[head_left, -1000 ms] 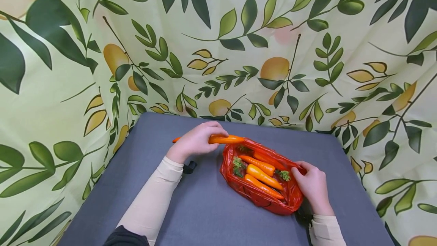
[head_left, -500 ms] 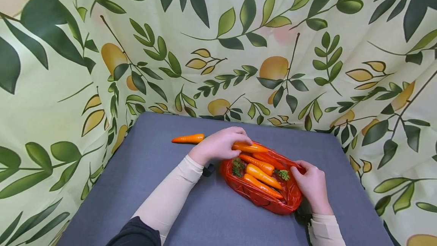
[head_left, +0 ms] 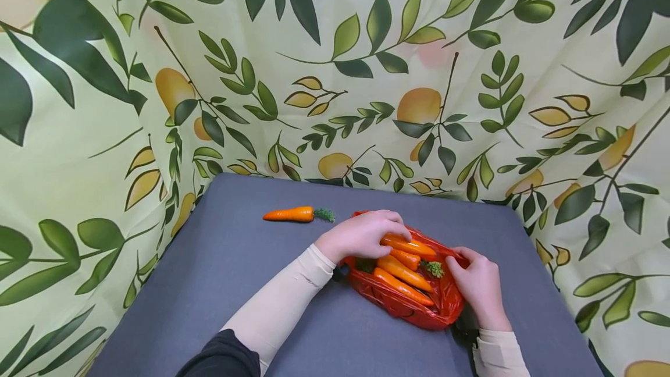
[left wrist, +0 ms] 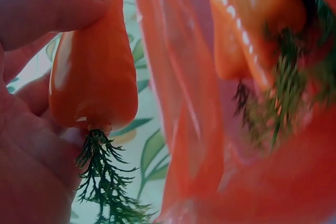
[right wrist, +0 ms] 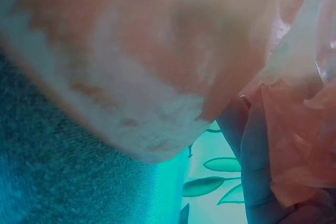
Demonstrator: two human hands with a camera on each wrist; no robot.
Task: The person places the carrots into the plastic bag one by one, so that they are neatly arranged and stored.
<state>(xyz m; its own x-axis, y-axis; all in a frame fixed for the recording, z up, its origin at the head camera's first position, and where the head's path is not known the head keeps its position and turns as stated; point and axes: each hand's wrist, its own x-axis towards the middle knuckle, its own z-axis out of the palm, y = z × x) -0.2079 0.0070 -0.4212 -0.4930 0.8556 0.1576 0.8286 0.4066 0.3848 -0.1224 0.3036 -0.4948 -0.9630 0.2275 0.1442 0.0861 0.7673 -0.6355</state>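
Observation:
My left hand pinches an orange carrot between thumb and fingers, its feathery green top hanging free in the left wrist view. In the head view this carrot is over the open mouth of a red plastic bag. Several other carrots with green tops lie inside the bag, partly covered by the left hand. At the bag's right end, my right hand grips the rim between thumb and fingers. The right wrist view is mostly filled by the bag's thin side.
One more carrot with a green top lies on the grey table, left of the bag and behind the left forearm. Leaf-and-fruit patterned cloth hangs behind and at both sides of the table.
My left hand has carried its carrot rightward and toward me, from the bag's far left corner to over its contents. The carrot left on the table is now uncovered. The right hand stays put.

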